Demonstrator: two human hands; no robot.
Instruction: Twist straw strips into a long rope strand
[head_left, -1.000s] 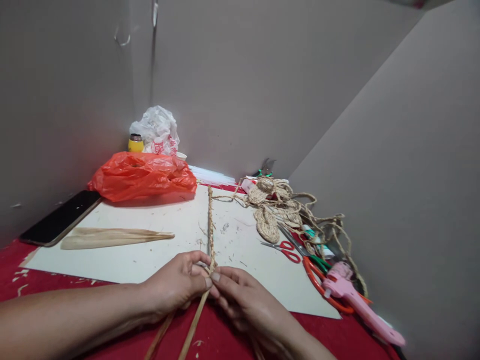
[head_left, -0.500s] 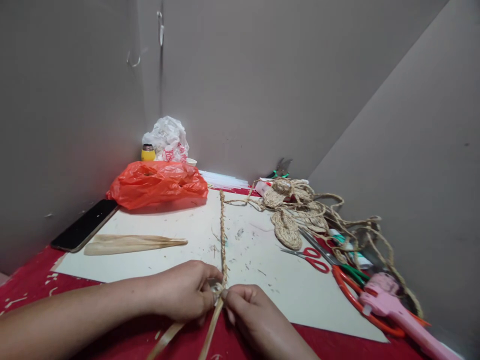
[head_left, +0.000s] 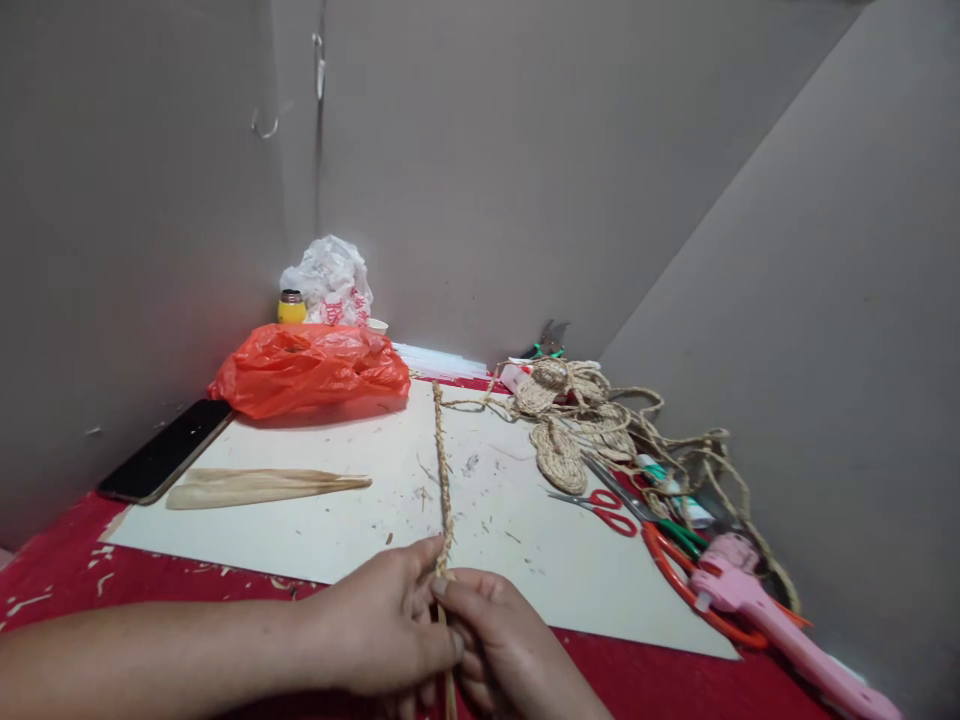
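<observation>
A thin braid of dried plant fibre [head_left: 442, 460] runs up the middle of the white board [head_left: 300, 540], toward its far edge. My left hand [head_left: 397, 620] has its fingers closed around the near end of this braid and the loose strands below. Pressed against it, my right hand [head_left: 499, 620] pinches the braid between thumb and forefinger. The strand ends [head_left: 450, 690] hang down between both hands. A flat dried husk strip [head_left: 270, 487] lies on the board to the left.
A phone [head_left: 169, 450] and a red plastic bag [head_left: 315, 370] are at the left. To the right lie coiled braided cord pieces [head_left: 559, 455], red-handled scissors [head_left: 600, 508], larger orange-handled shears [head_left: 664, 560] and a pink glue gun [head_left: 750, 590]. Grey walls enclose the red table.
My left hand has shifted down and right, its thumb now over the strands. The strands, spread to the lower left before, are drawn together. The view has moved slightly.
</observation>
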